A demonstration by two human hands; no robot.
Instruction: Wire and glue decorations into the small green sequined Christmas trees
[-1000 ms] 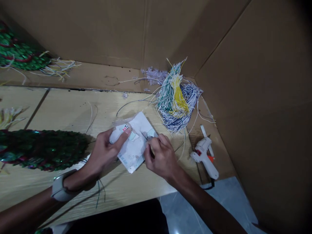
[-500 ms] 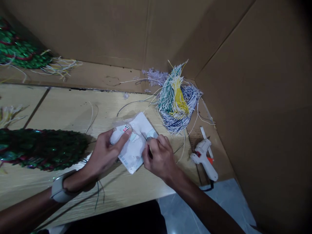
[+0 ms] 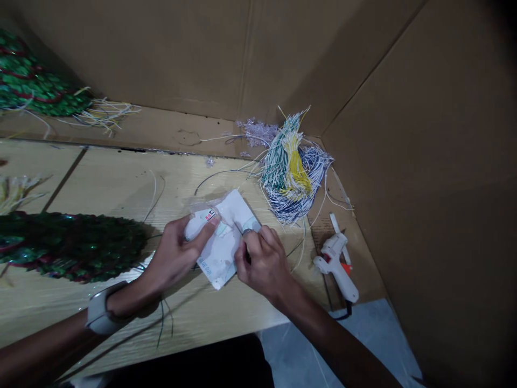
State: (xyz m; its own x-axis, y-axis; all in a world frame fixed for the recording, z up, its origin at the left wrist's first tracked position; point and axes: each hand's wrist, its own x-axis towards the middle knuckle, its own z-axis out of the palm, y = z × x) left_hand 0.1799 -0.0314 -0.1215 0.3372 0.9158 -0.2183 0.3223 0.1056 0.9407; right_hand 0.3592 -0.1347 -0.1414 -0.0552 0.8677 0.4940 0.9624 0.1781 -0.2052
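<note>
Left hand and right hand closed on a white paper packet above the counter
Packet lies between the hands, long axis slanting away to the right; left hand grips its curled corner, right fingers pinch a small metal bit at its edge. Wire bundle sits beyond the right hand, glue gun further right

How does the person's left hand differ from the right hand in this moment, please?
The left hand curls around a rounded end of the white packet, while the right hand pinches a small metal piece at the packet's other side. The left wrist wears a white band; the right wrist shows none. Both hands are bare and work at the same packet.
</note>
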